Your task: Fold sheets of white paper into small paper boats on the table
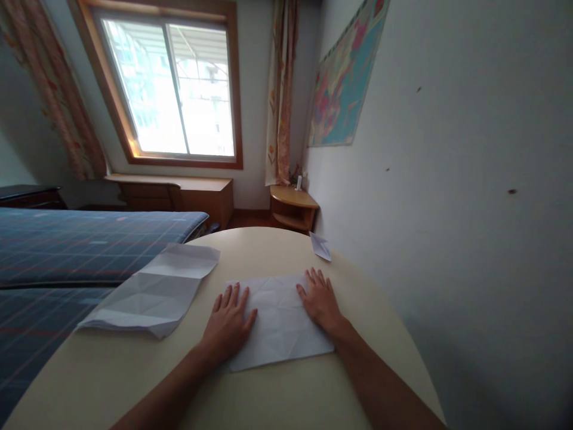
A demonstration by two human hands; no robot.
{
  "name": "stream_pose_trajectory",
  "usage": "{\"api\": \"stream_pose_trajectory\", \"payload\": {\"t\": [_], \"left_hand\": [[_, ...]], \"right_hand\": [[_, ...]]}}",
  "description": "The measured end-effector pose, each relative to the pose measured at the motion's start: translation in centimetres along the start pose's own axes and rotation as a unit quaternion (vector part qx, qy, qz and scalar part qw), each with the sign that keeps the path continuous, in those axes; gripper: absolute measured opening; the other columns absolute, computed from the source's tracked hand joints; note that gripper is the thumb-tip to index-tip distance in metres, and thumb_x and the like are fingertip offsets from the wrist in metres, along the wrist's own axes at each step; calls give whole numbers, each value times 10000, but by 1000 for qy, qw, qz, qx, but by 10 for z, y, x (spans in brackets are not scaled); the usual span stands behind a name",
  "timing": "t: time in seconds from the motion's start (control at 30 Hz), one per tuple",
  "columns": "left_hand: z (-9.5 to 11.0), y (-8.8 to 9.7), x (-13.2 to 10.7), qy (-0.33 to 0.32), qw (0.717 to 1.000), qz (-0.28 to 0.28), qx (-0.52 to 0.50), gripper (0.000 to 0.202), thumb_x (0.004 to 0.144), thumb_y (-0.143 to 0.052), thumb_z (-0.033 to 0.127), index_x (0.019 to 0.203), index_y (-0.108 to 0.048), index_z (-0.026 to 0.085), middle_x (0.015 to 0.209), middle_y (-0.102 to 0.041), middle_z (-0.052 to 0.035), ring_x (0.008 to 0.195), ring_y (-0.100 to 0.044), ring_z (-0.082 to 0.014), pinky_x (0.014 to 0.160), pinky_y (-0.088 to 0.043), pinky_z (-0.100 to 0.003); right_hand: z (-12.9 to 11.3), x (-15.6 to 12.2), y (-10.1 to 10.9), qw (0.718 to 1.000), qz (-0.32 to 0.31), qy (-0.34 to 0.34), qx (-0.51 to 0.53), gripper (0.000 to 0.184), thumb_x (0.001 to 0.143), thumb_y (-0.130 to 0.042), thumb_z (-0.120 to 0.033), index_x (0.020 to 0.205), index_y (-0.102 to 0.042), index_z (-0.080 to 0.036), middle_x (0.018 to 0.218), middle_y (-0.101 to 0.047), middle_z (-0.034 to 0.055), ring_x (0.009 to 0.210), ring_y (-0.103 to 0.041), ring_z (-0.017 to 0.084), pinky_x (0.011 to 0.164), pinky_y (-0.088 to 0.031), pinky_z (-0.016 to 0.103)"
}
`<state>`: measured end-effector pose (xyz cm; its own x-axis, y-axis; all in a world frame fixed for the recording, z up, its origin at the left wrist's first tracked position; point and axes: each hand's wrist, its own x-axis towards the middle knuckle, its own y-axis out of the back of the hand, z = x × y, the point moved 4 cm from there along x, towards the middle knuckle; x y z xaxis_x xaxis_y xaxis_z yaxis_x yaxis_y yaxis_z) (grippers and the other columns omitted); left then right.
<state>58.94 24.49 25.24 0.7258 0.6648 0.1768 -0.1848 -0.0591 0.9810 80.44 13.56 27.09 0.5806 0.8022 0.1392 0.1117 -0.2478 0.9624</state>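
A creased sheet of white paper lies on the round cream table in front of me. Fold lines cross its surface. My left hand rests flat on the sheet's left side, fingers spread. On the right side, my right hand presses down with its fingers apart and pointing away from me. Neither hand grips anything. Further left lies a stack of creased white paper sheets, bent up in places. A small folded piece of paper sits near the table's far right edge.
A bed with a blue plaid mattress adjoins the table on the left. The white wall runs close along the right, with a map on it. A corner shelf and a wooden desk stand beyond, near the window.
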Motion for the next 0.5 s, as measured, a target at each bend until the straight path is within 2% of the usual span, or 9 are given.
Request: {"api": "stream_pose_trajectory", "payload": {"t": [0.07,0.13,0.2,0.3,0.4,0.5], "left_hand": [[-1,0,1,29,999,6,13,605,945,-384,441,1455,-413,116,1536,-332,-208,1433,-278,-354,1135,-243,-530],[-3,1,1,63,998,15,27,614,940,-392,431,1440,-428,76,1516,-352,-239,1420,-295,-380,1130,-243,-537],[-3,2,1,82,996,27,38,614,936,-391,408,1429,-435,44,1502,-371,-250,1407,-316,-392,1130,-247,-531],[-2,3,0,76,995,44,40,603,928,-391,364,1422,-435,23,1508,-373,-233,1404,-333,-372,1140,-248,-511],[0,4,0,52,997,52,23,597,922,-395,340,1434,-416,34,1524,-359,-202,1419,-321,-325,1148,-263,-477],[-1,3,-1,41,997,57,10,590,926,-392,343,1444,-409,60,1526,-367,-185,1419,-326,-317,1136,-298,-466]], "right_hand": [[-8,-7,9,999,33,25,4,592,980,-352,-414,1468,-387,-80,1566,-291,114,1462,-182,282,1186,-103,457],[-24,-17,14,997,39,63,25,579,983,-334,-432,1447,-430,-99,1556,-319,99,1456,-211,261,1189,-111,435],[-40,-30,12,994,20,91,49,617,977,-322,-483,1444,-435,-96,1547,-334,106,1452,-228,261,1192,-113,425],[-57,-45,0,993,-40,81,79,789,936,-328,-622,1500,-319,-71,1573,-254,137,1459,-202,298,1184,-152,442],[-63,-52,-11,990,-90,68,83,901,902,-337,-687,1523,-223,-44,1586,-187,151,1472,-135,319,1190,-95,484],[-64,-51,-14,987,-112,79,87,931,893,-361,-690,1522,-199,-23,1591,-150,153,1480,-86,306,1195,-40,483]]}}
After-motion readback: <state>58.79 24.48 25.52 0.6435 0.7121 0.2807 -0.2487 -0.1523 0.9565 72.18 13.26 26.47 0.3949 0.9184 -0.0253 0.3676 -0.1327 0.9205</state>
